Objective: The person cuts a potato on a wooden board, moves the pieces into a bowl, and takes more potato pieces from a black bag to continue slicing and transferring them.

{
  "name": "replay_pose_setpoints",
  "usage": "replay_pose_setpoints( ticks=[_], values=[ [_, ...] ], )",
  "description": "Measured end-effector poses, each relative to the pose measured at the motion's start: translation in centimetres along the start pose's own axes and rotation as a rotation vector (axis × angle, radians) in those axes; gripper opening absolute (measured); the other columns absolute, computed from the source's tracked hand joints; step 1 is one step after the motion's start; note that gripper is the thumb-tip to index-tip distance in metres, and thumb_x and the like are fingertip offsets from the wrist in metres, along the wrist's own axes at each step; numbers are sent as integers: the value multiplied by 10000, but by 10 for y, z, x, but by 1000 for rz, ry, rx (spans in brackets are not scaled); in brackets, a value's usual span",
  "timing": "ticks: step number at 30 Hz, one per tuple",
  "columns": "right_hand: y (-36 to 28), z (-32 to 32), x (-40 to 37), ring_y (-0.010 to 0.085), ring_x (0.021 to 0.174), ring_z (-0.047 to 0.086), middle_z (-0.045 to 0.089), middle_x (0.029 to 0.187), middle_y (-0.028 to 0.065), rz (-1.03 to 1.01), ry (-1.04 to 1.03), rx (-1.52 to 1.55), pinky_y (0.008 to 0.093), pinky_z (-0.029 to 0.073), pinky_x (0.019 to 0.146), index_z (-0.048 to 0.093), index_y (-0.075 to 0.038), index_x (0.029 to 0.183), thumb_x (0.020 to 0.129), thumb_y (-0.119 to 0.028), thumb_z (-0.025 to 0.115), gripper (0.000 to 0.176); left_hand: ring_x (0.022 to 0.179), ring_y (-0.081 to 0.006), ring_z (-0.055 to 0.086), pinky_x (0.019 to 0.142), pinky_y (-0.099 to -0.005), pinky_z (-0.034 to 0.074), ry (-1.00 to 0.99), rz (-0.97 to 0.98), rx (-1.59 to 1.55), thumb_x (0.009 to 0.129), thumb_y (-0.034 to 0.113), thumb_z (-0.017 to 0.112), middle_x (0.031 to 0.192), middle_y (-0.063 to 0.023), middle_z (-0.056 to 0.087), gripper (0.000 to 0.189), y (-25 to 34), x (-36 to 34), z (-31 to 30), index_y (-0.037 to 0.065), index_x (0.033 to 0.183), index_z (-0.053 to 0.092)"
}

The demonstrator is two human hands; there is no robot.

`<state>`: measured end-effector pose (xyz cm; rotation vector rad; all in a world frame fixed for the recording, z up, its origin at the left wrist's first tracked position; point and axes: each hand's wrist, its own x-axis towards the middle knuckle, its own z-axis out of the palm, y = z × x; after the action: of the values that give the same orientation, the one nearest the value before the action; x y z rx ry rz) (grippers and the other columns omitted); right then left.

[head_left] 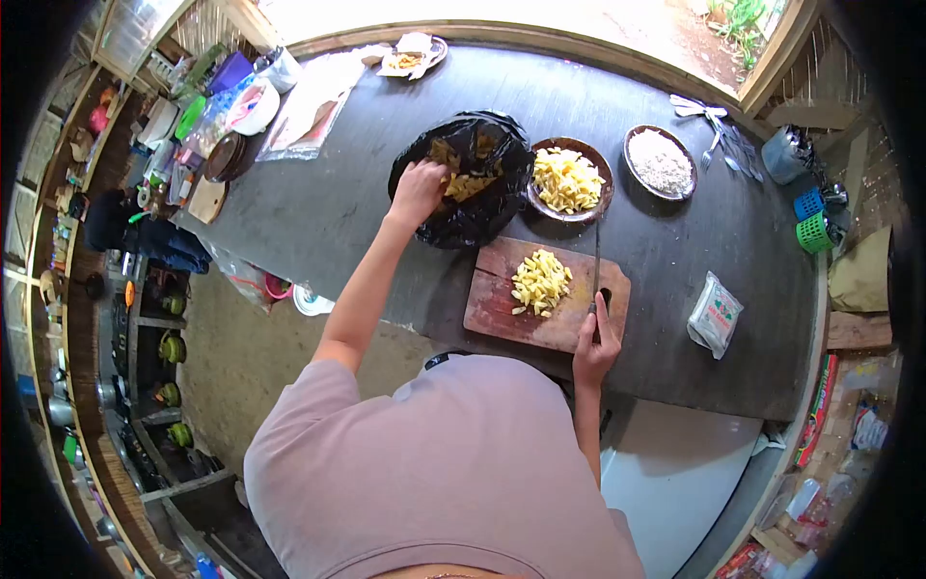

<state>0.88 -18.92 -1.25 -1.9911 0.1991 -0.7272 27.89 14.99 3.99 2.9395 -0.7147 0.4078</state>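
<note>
My left hand [420,190] reaches over the left side of a black plastic bag [468,229], its fingers curled; whatever they hold is hidden. Brownish-yellow peelings or scraps [467,186] lie inside the bag. In my right hand [596,355] is the handle of a knife [597,256], whose blade points away from me over the right part of a wooden cutting board [488,301]. A heap of chopped pale-yellow pieces [541,283] rests on the board. Behind it, a brown-rimmed bowl [558,215] is filled with similar pieces [567,180].
Right of the bowl stands a plate [631,174] of white shredded food, with cutlery [714,121] beyond it. A white printed packet [715,316] lies at the right. A small plate with food [405,62] sits at the far edge, and containers [253,106] crowd the left end.
</note>
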Motion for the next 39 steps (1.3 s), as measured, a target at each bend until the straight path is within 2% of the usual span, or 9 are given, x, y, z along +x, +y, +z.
replay_pose_setpoints(
  ticks=[1, 3, 13, 16, 20, 24, 29, 32, 39],
  values=[
    [4, 0, -2, 158, 598, 513, 661, 743, 112, -9, -11, -7, 356, 471, 607, 734, -61, 1377, 984, -12, 636, 408, 1099, -300, 673, 929, -458, 529, -1, -62, -12, 866, 187, 781, 1035, -112, 723, 221, 2, -4, 0, 103, 1069, 761],
    [9, 1, -2, 75, 609, 471, 534, 694, -16, -36, -29, -9, 286, 432, 579, 692, -59, 1435, 1057, -64, 584, 393, 1107, -317, 674, 940, -461, 537, 64, -54, -25, 868, 195, 779, 1041, -130, 720, 176, -6, -11, 18, 93, 1012, 772],
    [0, 1, 1, 67, 628, 461, 533, 722, -32, 31, -54, 25, 275, 436, 583, 694, -96, 1442, 1074, -105, 604, 379, 1145, -293, 664, 943, -461, 533, 50, -124, -99, 865, 202, 781, 1033, -103, 715, 164, 4, -13, 6, 97, 989, 800],
    [-23, -11, 1, 177, 659, 598, 727, 866, 166, 101, -142, -57, 358, 535, 692, 732, -122, 1384, 1005, -105, 668, 385, 1110, -272, 665, 961, -445, 503, 289, -106, -197, 856, 166, 793, 1036, -62, 728, 152, 18, -24, -3, 118, 1000, 799],
    [-49, -21, -22, 315, 724, 719, 745, 903, 177, -44, -267, -124, 389, 573, 710, 768, -153, 1324, 977, -110, 695, 357, 1064, -279, 676, 950, -425, 512, 516, -71, -316, 852, 76, 810, 1045, -49, 741, 164, 68, -66, -29, 100, 1013, 789],
    [-61, -37, -50, 343, 720, 715, 720, 841, 173, 23, -563, -182, 421, 576, 677, 774, -230, 1316, 941, -148, 726, 387, 1058, -263, 685, 978, -411, 503, 432, -92, -498, 840, 95, 825, 1036, -35, 738, 177, 117, -116, -29, 106, 1013, 789],
    [-66, -43, -52, 337, 777, 746, 736, 890, 198, 147, -612, -182, 400, 580, 703, 766, -238, 1326, 964, -197, 706, 369, 1117, -279, 664, 974, -426, 521, 294, -100, -588, 819, 71, 833, 1112, -29, 727, 270, 145, -149, -28, 144, 1077, 810],
    [-60, -44, -47, 331, 803, 764, 753, 1027, 237, 249, -501, -137, 376, 582, 750, 757, -223, 1344, 990, -185, 678, 364, 1135, -279, 653, 1026, -451, 487, 234, -37, -629, 823, 69, 819, 1126, -22, 712, 285, 153, -154, -25, 160, 1093, 811],
    [-77, -49, -44, 303, 750, 743, 766, 967, 213, 323, -597, -202, 372, 577, 735, 754, -190, 1349, 1002, -174, 669, 358, 1181, -267, 645, 1103, -455, 450, 197, 37, -624, 870, 108, 793, 1102, -28, 712, 279, 174, -154, -19, 128, 1148, 784]
  ],
)
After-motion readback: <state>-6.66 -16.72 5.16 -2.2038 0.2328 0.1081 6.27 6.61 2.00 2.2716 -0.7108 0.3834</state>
